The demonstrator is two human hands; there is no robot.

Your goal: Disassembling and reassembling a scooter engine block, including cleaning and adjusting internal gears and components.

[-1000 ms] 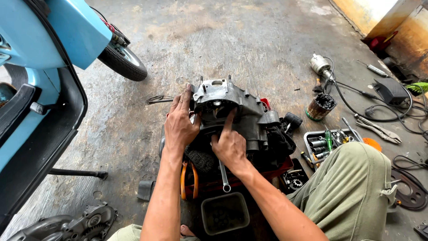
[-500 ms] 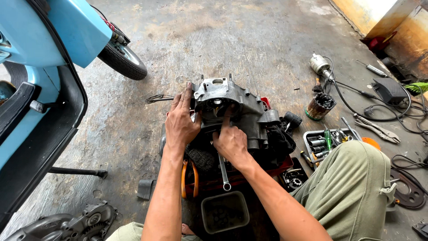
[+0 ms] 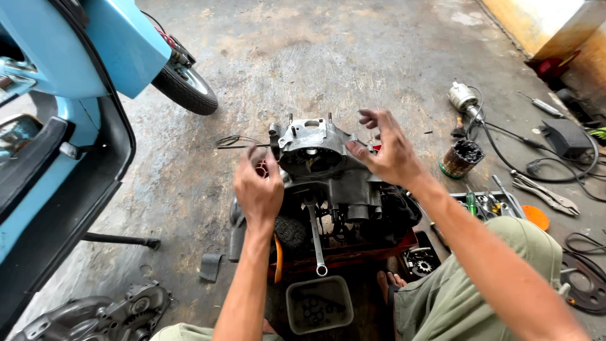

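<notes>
The engine case [image 3: 325,167] sits on the concrete floor [image 3: 353,57], beside the blue scooter [image 3: 69,95]. Left hand [image 3: 257,189] seems pinched, perhaps on something small; right hand [image 3: 391,148] hovers open. Steady the case before gripping.

The left hand [image 3: 257,189] hides part of the engine case [image 3: 328,170] behind it. Its fingertips are blurred. The blue scooter [image 3: 57,113], far left of that hand, is cut off.
</notes>
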